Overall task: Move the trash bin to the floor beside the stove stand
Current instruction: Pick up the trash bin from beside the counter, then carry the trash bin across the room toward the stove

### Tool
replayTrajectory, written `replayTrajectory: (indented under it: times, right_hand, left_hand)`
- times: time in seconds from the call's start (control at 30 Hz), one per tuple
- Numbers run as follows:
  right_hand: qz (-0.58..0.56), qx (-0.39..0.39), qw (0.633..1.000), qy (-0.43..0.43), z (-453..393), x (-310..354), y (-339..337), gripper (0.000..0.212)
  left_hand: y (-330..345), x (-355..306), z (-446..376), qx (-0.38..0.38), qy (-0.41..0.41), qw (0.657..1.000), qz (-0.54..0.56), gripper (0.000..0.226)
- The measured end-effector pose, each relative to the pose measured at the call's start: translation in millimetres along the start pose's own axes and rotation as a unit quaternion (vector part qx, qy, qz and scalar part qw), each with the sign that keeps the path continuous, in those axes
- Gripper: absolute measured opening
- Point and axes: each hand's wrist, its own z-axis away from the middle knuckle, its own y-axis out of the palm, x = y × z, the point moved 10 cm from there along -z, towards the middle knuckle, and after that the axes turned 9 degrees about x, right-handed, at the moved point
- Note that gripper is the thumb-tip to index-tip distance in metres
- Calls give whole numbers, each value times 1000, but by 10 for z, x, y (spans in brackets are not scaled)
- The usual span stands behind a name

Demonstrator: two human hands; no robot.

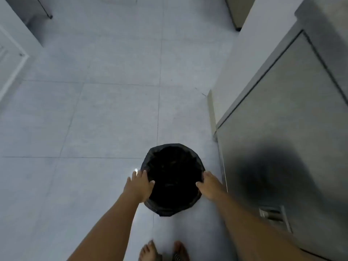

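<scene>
A round trash bin [172, 166] lined with a black bag stands on the pale tiled floor, seen from straight above, just left of a steel cabinet. My left hand [140, 185] lies on the bin's left rim, thumb over the edge. My right hand [209, 184] grips the right rim the same way. Both arms reach down from the bottom of the frame. The inside of the bin is too dark to make out.
A tall stainless-steel cabinet [293, 129] with a recessed handle fills the right side, close to the bin. A white wall [250, 44] runs behind it. A door frame [13, 68] stands at the left. Open tiled floor [103, 100] stretches ahead. Bare feet [163, 250] show at the bottom.
</scene>
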Motion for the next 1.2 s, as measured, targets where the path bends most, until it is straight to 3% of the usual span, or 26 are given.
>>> replayTrajectory:
  times: [0.1, 0.2, 0.27, 0.33, 0.4, 0.47, 0.53, 0.67, 0.83, 1.0, 1.1, 1.2]
  right_hand:
    - [-25, -28, 999, 28, -369, -213, 112, 65]
    - [-58, -25, 997, 43, -749, -400, 287, 80]
    - [-123, -35, 991, 49, -883, -461, 351, 82]
    - [-183, -42, 980, 60, -989, -501, 413, 72]
    - [-220, -53, 971, 74, -1025, -502, 434, 55]
    - [-244, -60, 964, 88, -983, -462, 413, 48]
    - [-262, -65, 958, 93, -882, -384, 340, 47]
    - [-272, -70, 957, 77, -466, -74, -35, 46]
    - [-266, -73, 959, 63, 301, 352, -685, 56]
    - [-264, -85, 960, 33, 1124, 786, -1364, 57]
    - [-248, -83, 965, 16, 1554, 1038, -1730, 62]
    - [-230, -91, 969, -1, 1889, 1257, -2088, 64]
  left_hand:
    - [268, 216, -426, -2, -43, 999, 7, 70]
    - [436, 368, -850, -22, -68, 997, 16, 74]
    - [489, 453, -1069, -49, -66, 992, 96, 78]
    - [521, 528, -1223, -71, -62, 952, 292, 68]
    - [540, 497, -1266, -80, -71, 883, 456, 49]
    - [508, 433, -1182, -83, -87, 838, 532, 30]
    - [401, 393, -1021, -98, -89, 815, 564, 19]
    - [49, 308, -547, -89, -91, 806, 579, 15]
    - [-637, 190, 256, -99, -88, 803, 580, 59]
    - [-1447, 7, 1091, -122, -65, 802, 581, 57]
    - [-1873, -92, 1564, -137, -45, 799, 583, 42]
    - [-2300, -166, 1955, -162, -20, 808, 566, 40]
